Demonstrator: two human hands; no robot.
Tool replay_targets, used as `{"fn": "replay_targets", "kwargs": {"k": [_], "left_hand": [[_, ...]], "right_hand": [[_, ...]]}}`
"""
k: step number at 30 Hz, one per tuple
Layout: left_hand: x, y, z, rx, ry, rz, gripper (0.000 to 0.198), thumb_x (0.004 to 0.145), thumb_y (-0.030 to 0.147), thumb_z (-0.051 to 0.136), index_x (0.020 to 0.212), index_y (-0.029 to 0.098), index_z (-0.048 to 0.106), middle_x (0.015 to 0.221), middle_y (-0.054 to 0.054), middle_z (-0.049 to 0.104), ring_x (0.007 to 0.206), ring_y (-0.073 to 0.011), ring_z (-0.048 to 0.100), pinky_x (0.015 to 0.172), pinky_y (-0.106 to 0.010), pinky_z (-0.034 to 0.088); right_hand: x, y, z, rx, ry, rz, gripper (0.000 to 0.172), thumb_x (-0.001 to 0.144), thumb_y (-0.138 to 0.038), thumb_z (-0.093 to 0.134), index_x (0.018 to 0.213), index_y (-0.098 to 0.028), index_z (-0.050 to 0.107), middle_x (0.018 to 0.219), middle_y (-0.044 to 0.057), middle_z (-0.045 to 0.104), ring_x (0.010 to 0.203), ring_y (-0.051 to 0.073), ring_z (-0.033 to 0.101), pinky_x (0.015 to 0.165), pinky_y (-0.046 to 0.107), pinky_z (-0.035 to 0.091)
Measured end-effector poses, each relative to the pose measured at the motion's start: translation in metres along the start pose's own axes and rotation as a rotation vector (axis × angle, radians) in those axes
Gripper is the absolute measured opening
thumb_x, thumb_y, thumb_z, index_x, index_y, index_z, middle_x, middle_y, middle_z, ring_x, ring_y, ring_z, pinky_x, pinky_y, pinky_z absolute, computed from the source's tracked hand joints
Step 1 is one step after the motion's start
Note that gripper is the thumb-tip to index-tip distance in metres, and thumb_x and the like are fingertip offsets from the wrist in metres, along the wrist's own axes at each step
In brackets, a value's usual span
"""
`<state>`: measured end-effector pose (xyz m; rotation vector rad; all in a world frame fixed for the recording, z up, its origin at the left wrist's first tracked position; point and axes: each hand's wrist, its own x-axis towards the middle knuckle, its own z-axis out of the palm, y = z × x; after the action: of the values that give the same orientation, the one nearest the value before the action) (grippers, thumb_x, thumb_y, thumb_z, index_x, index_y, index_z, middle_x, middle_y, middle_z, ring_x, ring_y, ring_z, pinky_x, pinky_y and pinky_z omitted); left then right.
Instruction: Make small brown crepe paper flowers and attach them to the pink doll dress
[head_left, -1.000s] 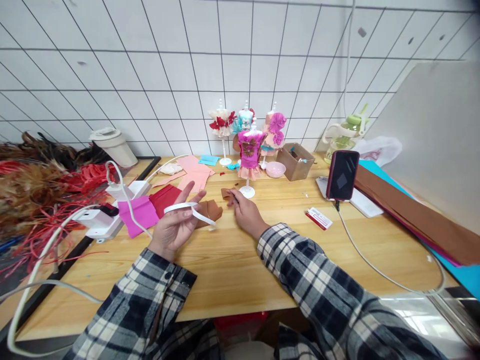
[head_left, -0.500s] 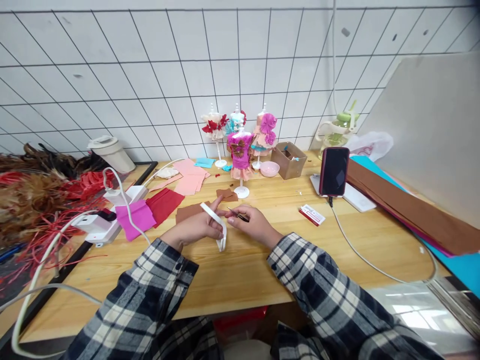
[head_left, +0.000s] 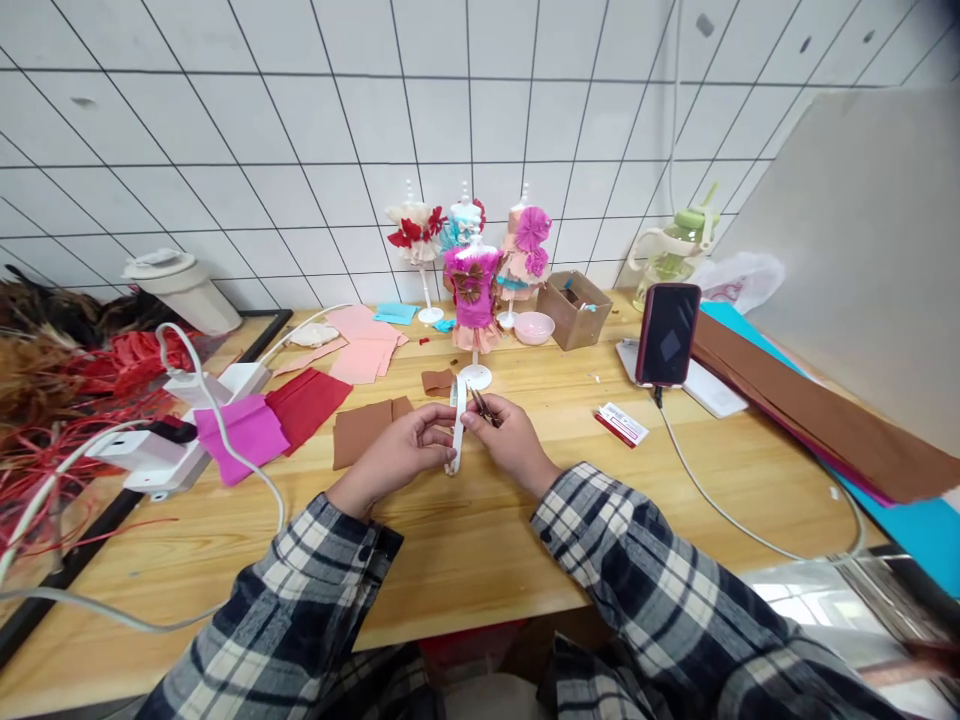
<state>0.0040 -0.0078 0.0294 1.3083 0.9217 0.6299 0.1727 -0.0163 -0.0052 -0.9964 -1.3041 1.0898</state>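
My left hand (head_left: 411, 440) grips a narrow white tape roll (head_left: 459, 425) by its left side, and the roll stands edge-on above the table. My right hand (head_left: 516, 445) is closed on small dark scissors (head_left: 484, 405), their slim points directed up and left. Its thumb and fingertip also touch the right side of the roll. Just beyond the hands stands a mini dress form (head_left: 474, 300) in magenta paper with a brown bow and a peach skirt. Brown paper pieces (head_left: 364, 432) lie beside my left hand.
More dressed forms (head_left: 421, 240) stand behind, near a pink bowl (head_left: 534, 328) and a cardboard box (head_left: 574, 310). Left are red paper (head_left: 307, 405), magenta paper (head_left: 240, 440) and a power strip (head_left: 169, 465). A phone (head_left: 667, 335) and blade packet (head_left: 621, 425) are on the right.
The tape roll has come off the back of my left hand and is now pinched upright in its fingers. My right fingers have moved to the roll. The view has shifted slightly.
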Motion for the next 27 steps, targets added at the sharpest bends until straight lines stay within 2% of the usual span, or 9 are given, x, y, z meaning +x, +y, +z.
{"fn": "replay_targets", "kwargs": {"k": [3, 7, 9, 13, 16, 21, 24, 27], "left_hand": [[0.000, -0.002, 0.000, -0.002, 0.034, -0.019, 0.036, 0.062, 0.012, 0.072, 0.095, 0.015, 0.059, 0.077, 0.000, 0.063, 0.071, -0.0129, 0.059, 0.068, -0.025, 0.047], [-0.001, -0.005, 0.006, -0.066, -0.036, -0.036, 0.031, 0.062, 0.010, 0.072, 0.091, 0.014, 0.061, 0.074, -0.001, 0.064, 0.068, -0.0133, 0.061, 0.067, -0.026, 0.047], [-0.001, -0.006, 0.009, -0.178, -0.021, -0.011, 0.034, 0.062, 0.009, 0.073, 0.093, 0.014, 0.061, 0.080, -0.002, 0.066, 0.070, -0.0124, 0.061, 0.068, -0.025, 0.048], [0.000, -0.007, 0.010, -0.392, 0.102, 0.079, 0.042, 0.062, 0.006, 0.074, 0.101, 0.015, 0.060, 0.096, -0.006, 0.067, 0.083, -0.0121, 0.063, 0.074, -0.021, 0.049], [0.000, -0.006, 0.006, -0.462, 0.104, 0.097, 0.046, 0.063, 0.005, 0.074, 0.105, 0.016, 0.058, 0.108, -0.007, 0.065, 0.091, -0.0140, 0.064, 0.078, -0.021, 0.050], [-0.003, -0.004, 0.006, -0.447, 0.081, 0.063, 0.052, 0.065, 0.005, 0.073, 0.112, 0.019, 0.055, 0.123, -0.010, 0.059, 0.102, -0.0212, 0.063, 0.073, -0.024, 0.055], [-0.003, -0.004, 0.008, -0.434, 0.056, 0.071, 0.049, 0.068, 0.009, 0.073, 0.112, 0.018, 0.056, 0.119, -0.011, 0.061, 0.103, -0.0211, 0.063, 0.076, -0.025, 0.055], [0.000, -0.007, 0.009, -0.436, 0.116, 0.051, 0.035, 0.071, 0.017, 0.073, 0.103, 0.014, 0.059, 0.105, -0.011, 0.068, 0.090, -0.0173, 0.067, 0.071, -0.023, 0.056]], "right_hand": [[0.000, 0.000, 0.001, 0.017, 0.013, 0.014, 0.019, 0.074, -0.036, 0.062, 0.076, -0.017, 0.058, 0.073, -0.001, 0.060, 0.070, 0.014, 0.055, 0.069, 0.026, 0.045], [0.001, 0.004, -0.001, -0.024, -0.036, 0.073, 0.023, 0.073, -0.037, 0.065, 0.081, -0.017, 0.060, 0.074, 0.000, 0.061, 0.068, 0.014, 0.057, 0.068, 0.027, 0.047], [0.002, 0.005, -0.003, -0.056, -0.043, 0.058, 0.027, 0.073, -0.038, 0.065, 0.089, -0.016, 0.062, 0.081, 0.002, 0.063, 0.075, 0.016, 0.058, 0.073, 0.029, 0.048], [0.002, 0.003, -0.005, -0.100, -0.046, 0.004, 0.031, 0.080, -0.041, 0.058, 0.098, -0.016, 0.064, 0.094, 0.004, 0.066, 0.091, 0.018, 0.059, 0.083, 0.031, 0.046], [0.001, 0.001, -0.005, -0.110, -0.085, -0.022, 0.028, 0.079, -0.036, 0.060, 0.099, -0.017, 0.063, 0.097, 0.004, 0.065, 0.092, 0.018, 0.060, 0.084, 0.031, 0.046], [0.001, 0.000, -0.002, -0.027, -0.078, -0.020, 0.022, 0.074, -0.025, 0.063, 0.095, -0.017, 0.061, 0.095, 0.004, 0.065, 0.088, 0.015, 0.061, 0.085, 0.031, 0.047], [0.000, 0.000, 0.000, -0.002, -0.080, -0.012, 0.025, 0.071, -0.025, 0.067, 0.093, -0.018, 0.061, 0.093, 0.004, 0.066, 0.084, 0.015, 0.061, 0.082, 0.030, 0.048], [-0.002, 0.000, 0.002, 0.024, -0.091, 0.012, 0.028, 0.069, -0.028, 0.069, 0.094, -0.018, 0.061, 0.095, 0.004, 0.066, 0.086, 0.016, 0.062, 0.081, 0.031, 0.049]]}}
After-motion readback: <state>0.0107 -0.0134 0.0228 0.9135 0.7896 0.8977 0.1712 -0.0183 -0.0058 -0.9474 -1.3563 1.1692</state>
